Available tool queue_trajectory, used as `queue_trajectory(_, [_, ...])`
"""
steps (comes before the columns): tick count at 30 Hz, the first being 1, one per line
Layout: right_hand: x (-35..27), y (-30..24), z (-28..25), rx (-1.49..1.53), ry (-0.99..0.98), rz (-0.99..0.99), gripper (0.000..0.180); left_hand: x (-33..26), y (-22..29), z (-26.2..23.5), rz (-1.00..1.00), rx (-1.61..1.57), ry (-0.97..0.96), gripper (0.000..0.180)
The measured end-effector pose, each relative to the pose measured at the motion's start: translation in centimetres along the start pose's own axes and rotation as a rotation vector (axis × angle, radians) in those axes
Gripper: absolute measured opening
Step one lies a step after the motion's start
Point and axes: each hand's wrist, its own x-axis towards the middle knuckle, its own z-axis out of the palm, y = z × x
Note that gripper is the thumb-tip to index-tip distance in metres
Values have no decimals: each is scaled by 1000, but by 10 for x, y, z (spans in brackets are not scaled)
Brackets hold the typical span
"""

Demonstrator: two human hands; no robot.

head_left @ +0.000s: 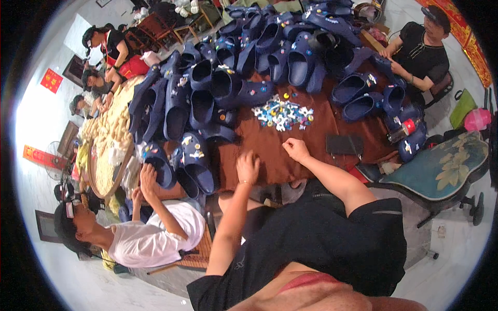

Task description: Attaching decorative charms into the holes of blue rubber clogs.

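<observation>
Over the near edge of a brown cloth (pixel 319 101), my left hand (pixel 248 167) is held out with its fingers slightly bent and apart, nothing seen in it. My right hand (pixel 296 149) is closed in a pinch just in front of a small heap of blue, white and yellow shoe charms (pixel 282 113). Whatever its fingertips hold, if anything, is too small to tell. Navy clogs (pixel 199 165) with charms on them lie to the left of my left hand. A large pile of navy clogs (pixel 270 39) covers the far part of the cloth.
A dark flat pouch (pixel 344 144) and a bottle (pixel 402 130) lie on the right. Close on my left, a co-worker in white (pixel 161 225) handles a clog. Another person in black (pixel 423 52) sits far right. A green-backed chair (pixel 441 168) stands at right.
</observation>
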Motion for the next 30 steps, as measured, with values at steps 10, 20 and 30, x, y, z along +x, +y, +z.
queue_trajectory(10, [177, 36, -112, -72, 827, 435, 56, -24, 2, 16, 17, 131, 26, 44])
queue_trajectory(20, [181, 50, -147, 228, 665, 259, 36, -23, 13, 11, 37, 38, 32, 45])
queue_trajectory(30, [124, -26, -136, -629, 862, 214, 50, -25, 1, 12, 9, 94, 14, 46])
